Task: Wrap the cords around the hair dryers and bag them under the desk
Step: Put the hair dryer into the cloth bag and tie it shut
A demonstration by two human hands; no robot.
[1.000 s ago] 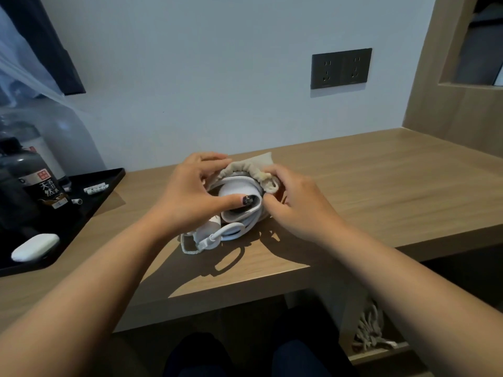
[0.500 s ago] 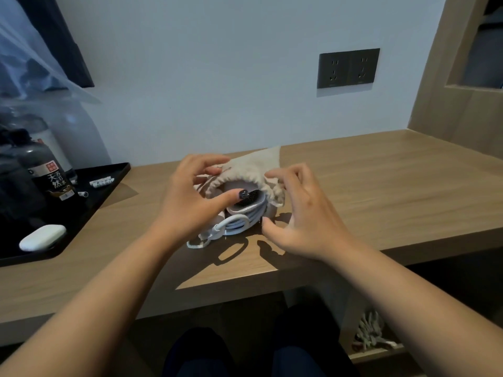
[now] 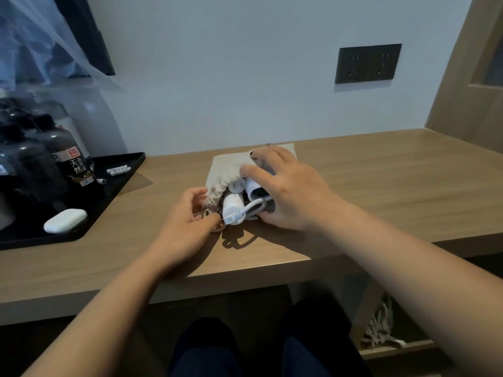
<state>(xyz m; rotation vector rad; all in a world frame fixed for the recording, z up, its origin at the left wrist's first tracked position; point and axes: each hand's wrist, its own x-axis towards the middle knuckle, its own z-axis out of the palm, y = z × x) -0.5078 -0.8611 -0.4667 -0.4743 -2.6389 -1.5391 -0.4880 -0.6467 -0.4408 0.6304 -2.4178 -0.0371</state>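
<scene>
A beige drawstring bag (image 3: 226, 172) lies on the wooden desk (image 3: 381, 180), its gathered mouth facing me. A white hair dryer (image 3: 253, 187) with its white cord (image 3: 251, 206) and plug (image 3: 232, 209) sticks partly out of the mouth. My left hand (image 3: 187, 227) pinches the bag's rim and drawstring at the lower left of the opening. My right hand (image 3: 288, 191) lies over the dryer and the bag's right side, fingers spread, pressing on them. Most of the dryer is hidden by the bag and my right hand.
A black tray (image 3: 114, 186) at the left holds dark bottles (image 3: 68, 156), a white case (image 3: 65, 220) and small packets. A dark double socket (image 3: 367, 63) sits on the wall. Under the desk at the right, a shelf holds a pale bundle of cord (image 3: 381, 327). My legs show below.
The bag has slid further over the dryer. My right hand moved from the bag's rim onto the top of it; my left hand dropped to the lower left rim.
</scene>
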